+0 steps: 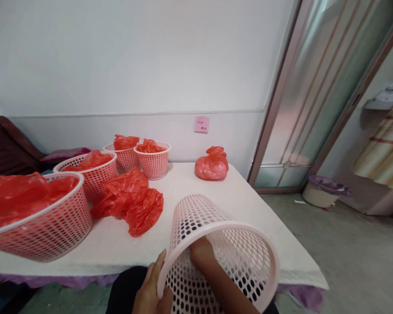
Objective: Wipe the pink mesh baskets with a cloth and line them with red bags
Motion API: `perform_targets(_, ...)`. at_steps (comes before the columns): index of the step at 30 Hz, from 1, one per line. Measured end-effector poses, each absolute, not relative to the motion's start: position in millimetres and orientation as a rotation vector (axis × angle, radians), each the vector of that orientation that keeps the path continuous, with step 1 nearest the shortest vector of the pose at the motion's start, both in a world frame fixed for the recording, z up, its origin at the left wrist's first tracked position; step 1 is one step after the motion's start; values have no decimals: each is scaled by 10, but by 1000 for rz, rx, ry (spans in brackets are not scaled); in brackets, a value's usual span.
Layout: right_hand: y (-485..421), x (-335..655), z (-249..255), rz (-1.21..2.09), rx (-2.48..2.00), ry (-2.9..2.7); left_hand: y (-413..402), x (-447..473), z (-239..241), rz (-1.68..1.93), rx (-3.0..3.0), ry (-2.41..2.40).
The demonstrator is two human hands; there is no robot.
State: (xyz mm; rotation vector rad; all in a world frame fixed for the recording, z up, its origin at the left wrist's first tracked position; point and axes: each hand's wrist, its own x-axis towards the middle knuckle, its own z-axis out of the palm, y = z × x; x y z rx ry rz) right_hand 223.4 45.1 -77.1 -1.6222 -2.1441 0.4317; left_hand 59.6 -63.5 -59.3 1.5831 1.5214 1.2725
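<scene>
A pale pink perforated plastic basket (196,207) lies tipped on its side at the table's front edge, its wide mouth facing me. My left hand (152,285) is closed on the left side of its rim, thumb inside and fingers outside. My right hand (201,253) reaches through the mouth into the basket, by the inner left wall. Its fingers are hidden by the wall, so whether they hold anything does not show. Left of this basket, crumpled red plastic bags (131,198) lie in a loose heap on the white tabletop (242,200).
Several pink baskets with red bags in them stand at left, the largest basket (52,240) nearest me. A filled, knotted red bag (212,165) sits at the back right, below a pink note (201,124) on the wall. A bin (321,194) stands on the floor beyond the right edge.
</scene>
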Motion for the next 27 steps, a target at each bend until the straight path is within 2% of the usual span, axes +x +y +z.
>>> perform_targets(4, 105, 2131, -765, 416, -1581, -2259, -538, 616, -459, 1237, 1583, 1566)
perform_targets(10, -149, 2586, -553, 38, -1793, -2463, -442, 613, -167, 1237, 1572, 1540)
perform_targets(12, -208, 2699, -521, 45, -1819, -2430, -414, 644, -88, 1242, 1585, 1551)
perform_targets(16, -483, 2591, -727, 223, -1510, -2460, -311, 683, 56, 1211, 1615, 1535)
perform_targets(22, -713, 2526, -1054, -266, -1385, -2468, -135, 652, 186, 1088, 1777, 1530)
perform_targets(27, -594, 2596, -969, -189, -1495, -2478, -28, 694, 215, 1083, 1749, 1560)
